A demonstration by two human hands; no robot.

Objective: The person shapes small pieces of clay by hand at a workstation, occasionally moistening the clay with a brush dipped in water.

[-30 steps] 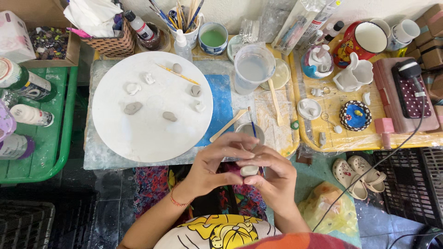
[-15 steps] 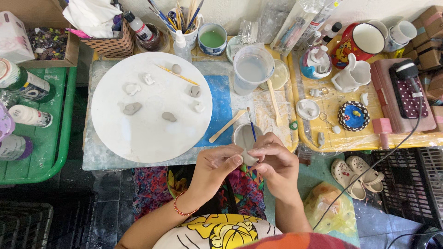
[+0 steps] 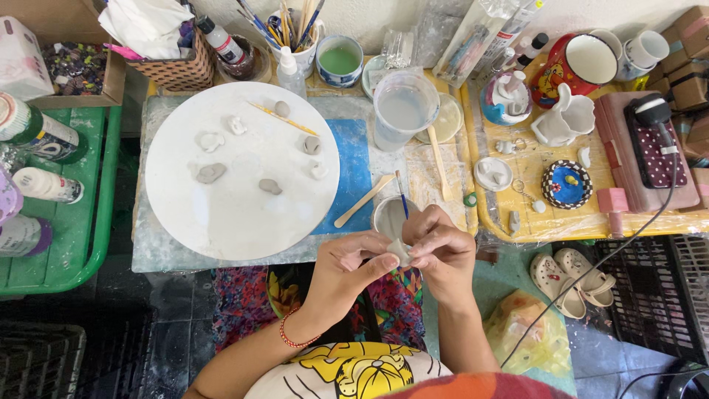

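Both hands meet over my lap at the table's near edge. My left hand (image 3: 346, 270) and my right hand (image 3: 442, 250) pinch a small lump of pale clay (image 3: 399, 252) between their fingertips. Just beyond them stands a small grey cup (image 3: 385, 214) with a thin brush (image 3: 401, 195) leaning in it. A round white board (image 3: 241, 168) to the left carries several small clay pieces, grey and white, and a thin yellow stick. A wooden spatula (image 3: 363, 200) lies on the blue mat (image 3: 353, 168) beside the board.
A clear cup of cloudy water (image 3: 405, 109) and a green-filled mug (image 3: 339, 60) stand at the back, with brush jars and a wicker basket. A yellow tray (image 3: 517, 222) on the right holds small ceramic figures and mugs. A green tray (image 3: 74, 229) with bottles sits left.
My hands have shifted a little to the right and up, toward the grey cup, still working the clay lump. My left fingers now pinch it from the left.
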